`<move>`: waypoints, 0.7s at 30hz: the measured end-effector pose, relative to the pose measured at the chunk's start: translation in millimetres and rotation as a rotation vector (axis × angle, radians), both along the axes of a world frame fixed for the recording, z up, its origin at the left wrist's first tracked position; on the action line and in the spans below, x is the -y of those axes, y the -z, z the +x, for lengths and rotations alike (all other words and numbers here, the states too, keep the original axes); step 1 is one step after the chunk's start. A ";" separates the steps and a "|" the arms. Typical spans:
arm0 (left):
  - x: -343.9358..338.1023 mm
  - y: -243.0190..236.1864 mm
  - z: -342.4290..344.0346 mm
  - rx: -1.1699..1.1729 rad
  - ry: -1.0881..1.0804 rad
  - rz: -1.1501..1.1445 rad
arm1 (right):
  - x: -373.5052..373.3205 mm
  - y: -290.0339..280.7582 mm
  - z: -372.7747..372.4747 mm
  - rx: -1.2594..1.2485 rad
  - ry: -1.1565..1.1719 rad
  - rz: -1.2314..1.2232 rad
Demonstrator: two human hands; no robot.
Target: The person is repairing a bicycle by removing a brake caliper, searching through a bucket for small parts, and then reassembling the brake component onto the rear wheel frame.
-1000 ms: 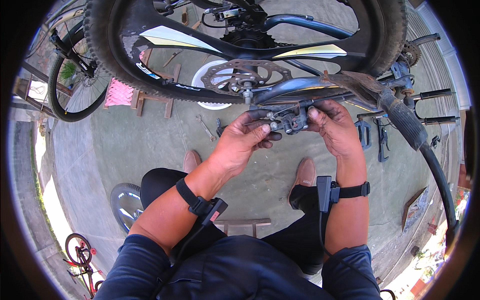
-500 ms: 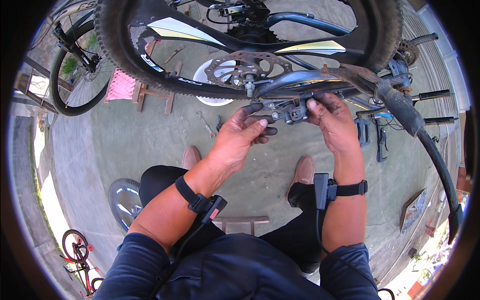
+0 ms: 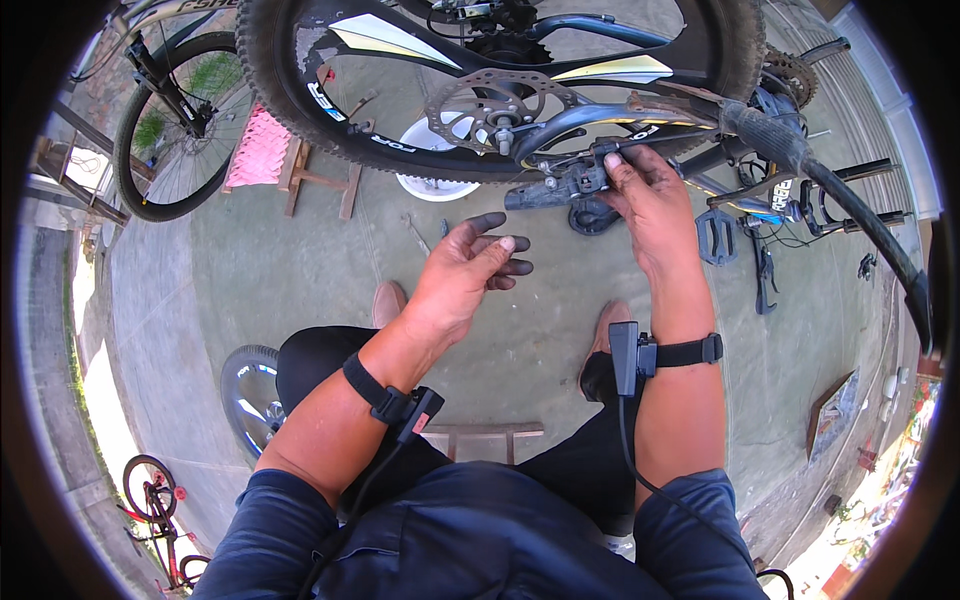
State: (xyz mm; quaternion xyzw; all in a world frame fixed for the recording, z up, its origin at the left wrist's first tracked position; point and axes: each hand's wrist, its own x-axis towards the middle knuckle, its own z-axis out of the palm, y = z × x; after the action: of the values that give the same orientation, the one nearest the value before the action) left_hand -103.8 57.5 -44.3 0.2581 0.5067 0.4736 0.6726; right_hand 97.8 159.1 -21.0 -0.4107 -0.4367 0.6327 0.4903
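My right hand (image 3: 645,195) pinches a dark bolted metal part (image 3: 575,184) between thumb and fingers, beside the bicycle frame tube (image 3: 575,128). A black tapered piece sticks out from this part on its left side; its exact kind I cannot tell. My left hand (image 3: 470,262) is apart from it, lower and to the left, with blackened fingers spread and nothing visible in them. Just above the part are the disc brake rotor (image 3: 447,115) and the large wheel's black tyre (image 3: 290,125) with its wide-spoked rim.
A white basin (image 3: 440,187) sits behind the wheel, near a low wooden stool with a pink woven seat (image 3: 258,150). A wrench (image 3: 418,234) lies on the floor. To the right are a pedal (image 3: 716,237) and a brake lever (image 3: 765,280). Another bicycle wheel (image 3: 130,165) stands left.
My left hand has come away from the metal part, down and leftward. The part now shows its black tapered piece, while my right hand keeps its grip. The whole view has shifted slightly.
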 end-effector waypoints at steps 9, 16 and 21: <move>15.8 -2.6 -4.2 -0.056 -0.002 0.019 | 9.8 2.5 3.2 -0.043 0.009 -0.023; 3.2 -1.2 -11.1 -0.049 -0.050 0.039 | 13.1 -2.4 -1.3 -0.049 -0.088 -0.074; -8.6 -8.0 -7.0 -0.063 -0.021 0.037 | 2.4 -2.7 6.0 -0.014 -0.131 -0.060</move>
State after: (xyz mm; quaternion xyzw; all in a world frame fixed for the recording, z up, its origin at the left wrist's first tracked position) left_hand -110.8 66.1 -36.3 0.2796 0.5216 0.4816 0.6464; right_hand 103.8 156.7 -18.2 -0.3915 -0.4399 0.6791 0.4382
